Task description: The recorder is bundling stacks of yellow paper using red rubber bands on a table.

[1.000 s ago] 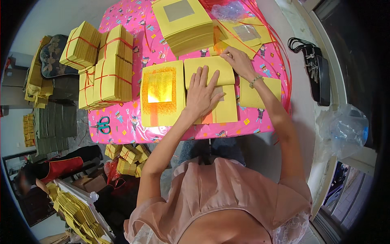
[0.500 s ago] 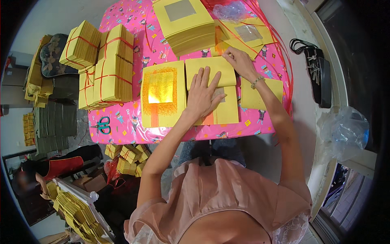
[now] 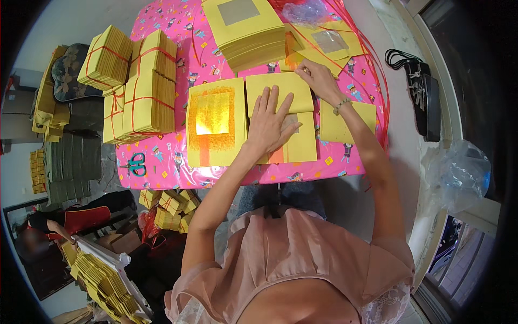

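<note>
My left hand [image 3: 271, 121] lies flat with its fingers spread on a folded yellow paper sheet [image 3: 259, 83] at the front of the table. Under its palm, the lower part of the paper shows a grey square and an orange strip. My right hand [image 3: 321, 81], a beaded bracelet on its wrist, is at the sheet's upper right corner. Its fingers are curled together, and whatever may be between them is hidden. Left of the folded sheet lies a yellow paper sheet with a gold foil square [image 3: 213, 114]. A plain yellow piece [image 3: 348, 123] lies beneath my right forearm.
A tall yellow paper stack [image 3: 248, 40] stands behind. Red-tied bundles [image 3: 148, 89] and teal scissors [image 3: 137, 164] are on the left of the pink-covered table [image 3: 162, 178]. Loose sheets [image 3: 329, 40] and red strings occupy the far right. Another person's arm [image 3: 59, 229] reaches over papers, lower left.
Both hands stay on the folded sheet in nearly the same place. The whole view has shifted very slightly. On the lower left, the other person's arm has moved a little.
</note>
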